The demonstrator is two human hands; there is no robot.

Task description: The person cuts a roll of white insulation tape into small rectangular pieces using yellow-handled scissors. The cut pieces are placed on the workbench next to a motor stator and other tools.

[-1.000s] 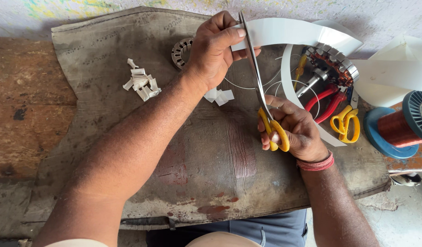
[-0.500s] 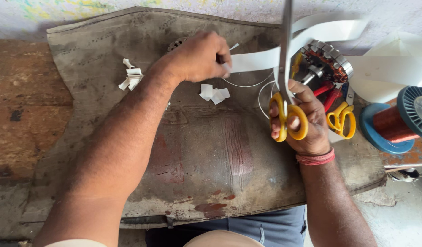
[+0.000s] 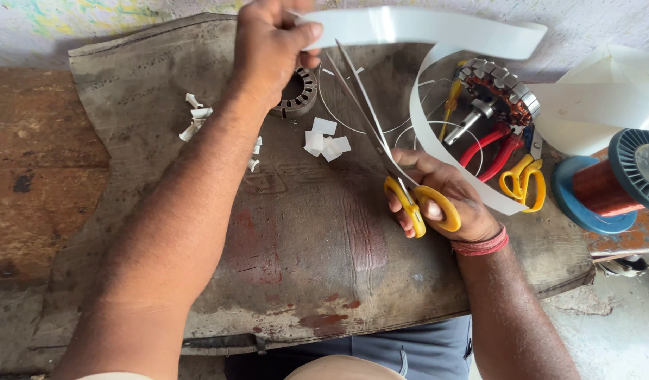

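My left hand [image 3: 268,46] is raised at the top of the view, pinching one end of a long white paper strip [image 3: 437,32] that curls to the right and loops back down. My right hand [image 3: 440,197] grips yellow-handled scissors [image 3: 409,200], fingers through the loops, blades [image 3: 363,105] pointing up and left toward the left hand along the strip. Small cut white paper squares [image 3: 326,143] lie on the worn dark mat [image 3: 303,246] below the blades.
A motor stator with copper windings [image 3: 500,95], red-handled pliers [image 3: 490,148] and a second pair of yellow scissors [image 3: 523,181] lie right. A blue spool of copper wire [image 3: 609,186] sits far right. A ring-shaped metal core [image 3: 296,95] and crumpled paper bits [image 3: 194,119] lie left.
My left hand has lifted up with the strip end. The scissors in my right hand have tilted from near upright to pointing up-left, and the view has shifted.
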